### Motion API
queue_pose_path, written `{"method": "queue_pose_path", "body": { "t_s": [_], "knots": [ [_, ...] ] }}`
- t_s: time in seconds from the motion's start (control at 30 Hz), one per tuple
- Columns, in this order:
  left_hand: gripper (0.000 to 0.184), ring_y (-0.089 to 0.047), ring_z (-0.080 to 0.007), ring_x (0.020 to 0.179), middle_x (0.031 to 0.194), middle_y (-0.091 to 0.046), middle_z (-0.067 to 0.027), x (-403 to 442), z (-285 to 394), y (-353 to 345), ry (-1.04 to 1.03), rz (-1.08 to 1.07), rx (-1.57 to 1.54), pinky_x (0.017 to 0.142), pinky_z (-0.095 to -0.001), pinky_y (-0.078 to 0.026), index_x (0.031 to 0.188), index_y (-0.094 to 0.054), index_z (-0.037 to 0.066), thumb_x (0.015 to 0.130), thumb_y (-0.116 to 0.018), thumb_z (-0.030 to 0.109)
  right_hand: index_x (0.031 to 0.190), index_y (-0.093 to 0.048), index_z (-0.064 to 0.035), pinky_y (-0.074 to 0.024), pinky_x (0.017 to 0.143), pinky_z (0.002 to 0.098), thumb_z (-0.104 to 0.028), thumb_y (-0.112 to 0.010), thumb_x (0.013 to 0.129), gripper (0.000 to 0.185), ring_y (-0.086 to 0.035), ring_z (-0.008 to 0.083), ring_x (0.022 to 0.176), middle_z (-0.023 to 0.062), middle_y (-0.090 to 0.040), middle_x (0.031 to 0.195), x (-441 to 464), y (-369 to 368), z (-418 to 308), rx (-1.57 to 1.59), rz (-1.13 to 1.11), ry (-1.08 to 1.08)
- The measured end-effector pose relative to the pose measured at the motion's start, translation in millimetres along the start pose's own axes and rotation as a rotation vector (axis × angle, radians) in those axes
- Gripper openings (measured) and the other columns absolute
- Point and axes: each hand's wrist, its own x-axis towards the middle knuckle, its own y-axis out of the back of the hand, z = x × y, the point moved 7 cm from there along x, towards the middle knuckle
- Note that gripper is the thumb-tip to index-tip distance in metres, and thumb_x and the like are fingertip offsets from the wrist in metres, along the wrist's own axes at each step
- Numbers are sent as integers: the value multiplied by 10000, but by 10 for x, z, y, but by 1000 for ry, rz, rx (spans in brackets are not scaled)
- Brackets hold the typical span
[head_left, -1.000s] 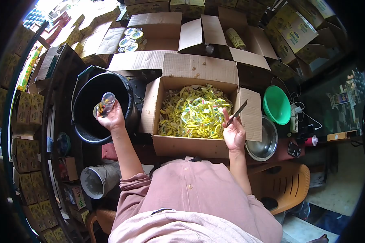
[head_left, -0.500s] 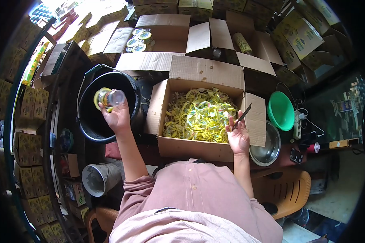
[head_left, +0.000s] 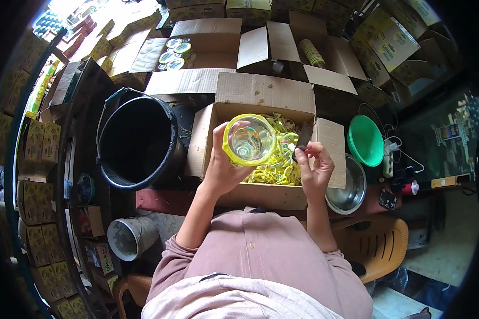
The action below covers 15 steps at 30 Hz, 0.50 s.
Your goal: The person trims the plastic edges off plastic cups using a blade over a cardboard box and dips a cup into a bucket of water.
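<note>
The left hand (head_left: 218, 169) had its fingers curled round a clear cup (head_left: 249, 142); near its right, the right hand (head_left: 318, 166) pinched a dark blade (head_left: 304, 137). Below both grips, a box (head_left: 261, 196) held yellow scraps (head_left: 279, 171).

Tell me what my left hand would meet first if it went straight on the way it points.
With the cup leading, your left hand would probably meet the box's far flap first; its height is unclear, so it may pass above.
</note>
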Motion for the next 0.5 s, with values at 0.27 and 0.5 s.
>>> {"method": "queue_pose_path", "body": {
  "t_s": [0.27, 0.5],
  "knots": [
    [848, -486, -201, 1003, 1108, -405, -112, -17, 124, -20, -96, 47, 144, 857, -314, -423, 1172, -240, 50, 542, -805, 102, 859, -561, -4, -411, 602, 258, 19, -637, 717, 162, -502, 137, 639, 60, -542, 709, -74, -276, -527, -114, -49, 335],
    [755, -404, -234, 1143, 1222, -376, -151, -72, 58, -174, -30, -153, -354, 978, -359, -312, 1303, -216, 26, 665, -618, 76, 859, -580, -20, -433, 577, 281, 18, -641, 707, 168, -537, 163, 609, 74, -568, 699, 20, -272, -588, -145, 3, 303]
  ]
}}
